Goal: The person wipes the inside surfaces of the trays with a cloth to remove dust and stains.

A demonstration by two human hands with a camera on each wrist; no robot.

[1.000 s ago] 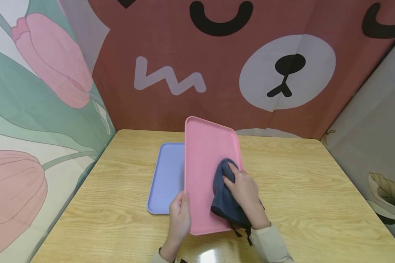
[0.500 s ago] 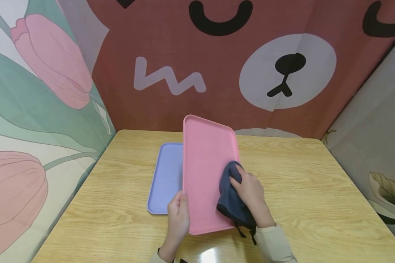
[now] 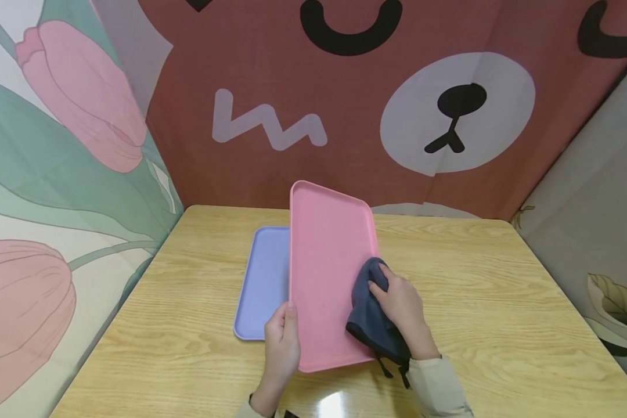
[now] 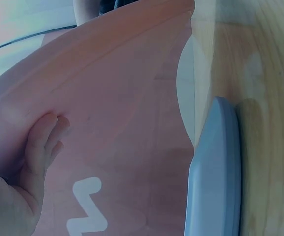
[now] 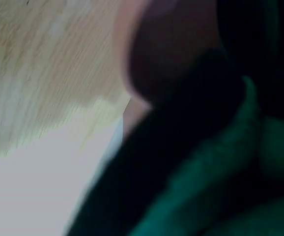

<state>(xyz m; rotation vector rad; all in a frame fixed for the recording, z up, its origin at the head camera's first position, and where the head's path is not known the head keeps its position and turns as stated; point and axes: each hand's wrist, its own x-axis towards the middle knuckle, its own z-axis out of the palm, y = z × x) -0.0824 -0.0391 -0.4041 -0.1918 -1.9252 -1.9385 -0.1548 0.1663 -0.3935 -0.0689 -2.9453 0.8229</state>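
A pink tray [image 3: 326,261] is tilted up over the table, its inner face towards me. My left hand [image 3: 282,345] grips its left edge near the lower corner, thumb on the near side; in the left wrist view the fingers [image 4: 40,140] reach behind the tray. My right hand [image 3: 402,305] holds a dark blue-grey cloth [image 3: 368,319] with a black border and dangling black cords against the tray's right side. The right wrist view is dark and blurred, with the cloth [image 5: 181,123] filling much of it. Behind the pink tray lies a periwinkle-blue tray [image 3: 263,278], partly hidden.
The wooden table [image 3: 491,302] extends on both sides of the trays. A brown curtain with a bear face [image 3: 261,174] hangs along its back edge. Printed fabric [image 3: 26,191] stands at the left, and a pale hanging [image 3: 595,203] at the right.
My right hand has moved the cloth rightward and slightly down across the pink tray to its right edge. The pink tray has shifted slightly left, along with my left hand. The blue tray stays put.
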